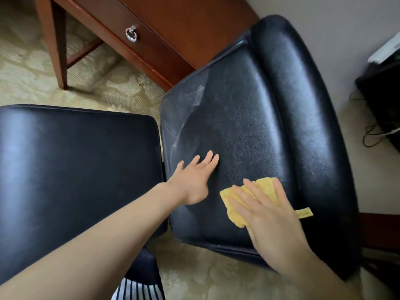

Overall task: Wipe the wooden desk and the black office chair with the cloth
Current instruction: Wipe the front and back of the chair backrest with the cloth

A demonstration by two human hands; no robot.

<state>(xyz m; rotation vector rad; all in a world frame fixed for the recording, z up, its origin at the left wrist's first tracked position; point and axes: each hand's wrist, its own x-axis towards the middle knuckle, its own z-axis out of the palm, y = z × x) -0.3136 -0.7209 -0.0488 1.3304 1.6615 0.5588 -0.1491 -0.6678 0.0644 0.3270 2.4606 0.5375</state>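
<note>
1. The right hand is lying flat, fingers straight and a little apart, pressing the yellow cloth onto the black office chair's cushion. It is pressing the cloth, not clutching it.
2. The left hand is resting open, fingers spread, on the same cushion just to the left of the cloth. The two hands are lying near each other but not touching.
3. Pale dusty streaks are showing on the leather away from the cloth, up and to its left, beyond the left hand's fingertips. The cushion's long axis is running from the cloth toward the wooden desk, so the coming stroke is probably heading forward and leftward along it.
4. The right hand is carrying the cloth; the left hand is sitting nearer the streaks and lying in the likely path.
5. A rolled bolster is running along the cushion to the right of the cloth, and a second black padded panel is lying far to its left. Whether that one is the chair's back I cannot tell.
6. Counting: one cloth with one tag, two hands, two black padded panels, one desk with one ring pull.
</note>
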